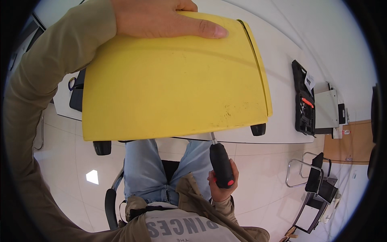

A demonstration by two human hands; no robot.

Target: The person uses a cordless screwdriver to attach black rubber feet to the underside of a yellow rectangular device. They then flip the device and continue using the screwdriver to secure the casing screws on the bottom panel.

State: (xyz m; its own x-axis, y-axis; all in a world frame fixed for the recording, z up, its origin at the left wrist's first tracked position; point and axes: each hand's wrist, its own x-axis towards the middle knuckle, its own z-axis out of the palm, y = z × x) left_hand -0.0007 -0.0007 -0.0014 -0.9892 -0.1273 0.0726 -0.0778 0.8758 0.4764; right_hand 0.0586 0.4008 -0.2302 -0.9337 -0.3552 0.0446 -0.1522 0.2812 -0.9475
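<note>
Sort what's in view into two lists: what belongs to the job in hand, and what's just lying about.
In the job:
- yellow boxy unit, left hand on its far edge
- screwdriver in the right hand, shaft at the unit's near edge

Lying about:
- open black tool case, untouched, though possibly related
- black-and-chrome chair

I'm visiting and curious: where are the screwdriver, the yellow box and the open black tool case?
Screwdriver (pixel 221 165), head view: middle of its black handle.
Yellow box (pixel 173 84), head view: middle of its broad face.
Open black tool case (pixel 298 115), head view: left edge of its tray.
</note>
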